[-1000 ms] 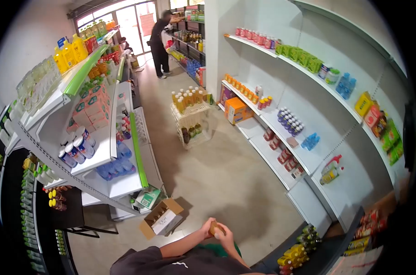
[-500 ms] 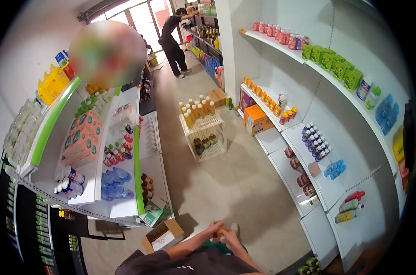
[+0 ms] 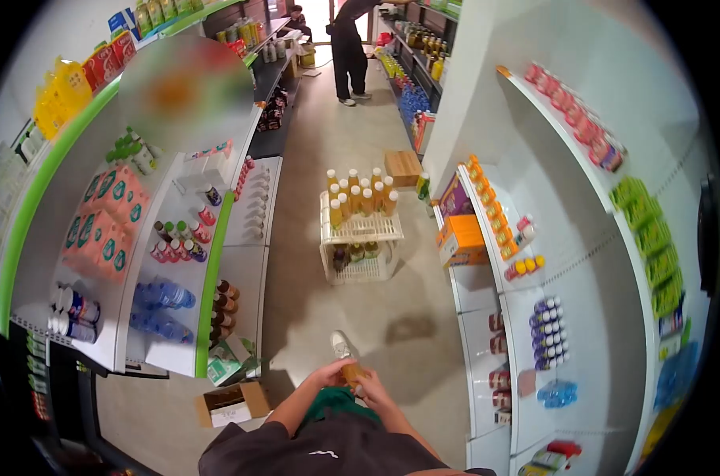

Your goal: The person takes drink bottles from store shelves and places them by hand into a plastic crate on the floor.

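Close to my body, low in the head view, my left hand point(image 3: 328, 373) and my right hand point(image 3: 369, 385) are both closed round a small bottle point(image 3: 351, 371) with amber-brown contents. The bottle sits between the two hands, and the fingers cover part of it. One white shoe point(image 3: 341, 344) shows just beyond the hands. Farther along the aisle, a white plastic rack point(image 3: 363, 231) carries several white-capped bottles of yellow-orange drink point(image 3: 366, 200) on top and darker bottles point(image 3: 355, 252) lower down.
An open cardboard box point(image 3: 255, 399) lies on the floor at my left, beside stocked shelves point(image 3: 217, 270). White shelves point(image 3: 503, 301) with bottles and packets run along the right. Behind the rack are a closed carton point(image 3: 403, 167) and a standing person point(image 3: 349, 49); another person sits near the door.
The view has turned and moved forward down the aisle, so the white rack appears nearer and more central. Both hands still hold the bottle.
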Demonstrator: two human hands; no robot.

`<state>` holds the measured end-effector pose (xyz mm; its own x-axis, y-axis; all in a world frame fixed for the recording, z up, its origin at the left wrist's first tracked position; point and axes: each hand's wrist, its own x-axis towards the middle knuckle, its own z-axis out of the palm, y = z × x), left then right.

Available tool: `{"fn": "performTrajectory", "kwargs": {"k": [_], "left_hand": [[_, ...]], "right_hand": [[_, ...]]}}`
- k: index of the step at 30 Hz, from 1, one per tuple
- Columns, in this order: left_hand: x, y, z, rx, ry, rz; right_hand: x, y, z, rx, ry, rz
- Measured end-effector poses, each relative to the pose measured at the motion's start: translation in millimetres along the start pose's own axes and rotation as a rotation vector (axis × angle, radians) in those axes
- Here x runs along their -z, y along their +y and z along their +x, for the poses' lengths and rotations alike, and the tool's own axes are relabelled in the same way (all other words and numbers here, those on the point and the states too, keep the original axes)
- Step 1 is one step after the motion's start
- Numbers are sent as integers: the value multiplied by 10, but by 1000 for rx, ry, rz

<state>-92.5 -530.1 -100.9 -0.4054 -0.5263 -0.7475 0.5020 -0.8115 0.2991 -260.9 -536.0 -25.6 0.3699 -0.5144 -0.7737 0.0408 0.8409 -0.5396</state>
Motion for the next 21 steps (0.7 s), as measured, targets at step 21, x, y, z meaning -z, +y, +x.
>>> {"fn": "performTrajectory", "kwargs": {"k": [21], "left_hand": [[73, 3378, 1698, -402, 370, -338]], "right_hand": [[-704, -3164, 3268, -97, -135, -248]]}}
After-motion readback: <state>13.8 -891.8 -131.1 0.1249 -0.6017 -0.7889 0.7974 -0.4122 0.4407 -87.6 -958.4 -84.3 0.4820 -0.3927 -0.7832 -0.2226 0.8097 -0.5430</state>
